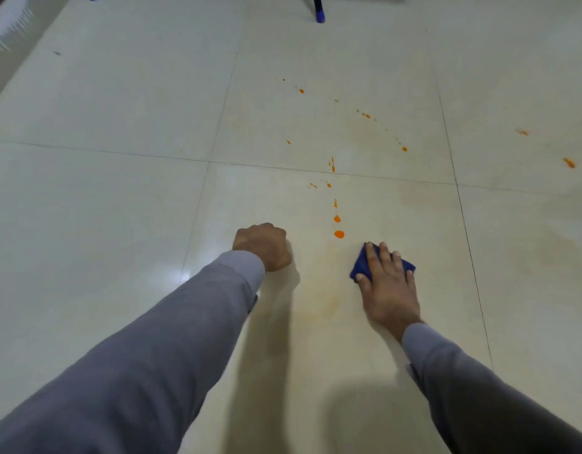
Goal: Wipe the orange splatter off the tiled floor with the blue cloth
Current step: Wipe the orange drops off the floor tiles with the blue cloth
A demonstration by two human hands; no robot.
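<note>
The blue cloth (365, 262) lies bunched flat on the tiled floor (119, 198) under the right hand (386, 283), whose spread fingers press it down, with the biggest drop of the orange splatter (338, 234) just ahead and a little to the inside of those fingertips. The left hand (262, 245) is balled into an empty fist, propped on the tile across from the cloth. My worry is the faint orange haze around both hands: a loaded cloth may smear colour rather than lift it, and the far drops out past the right hand could be missed.
</note>
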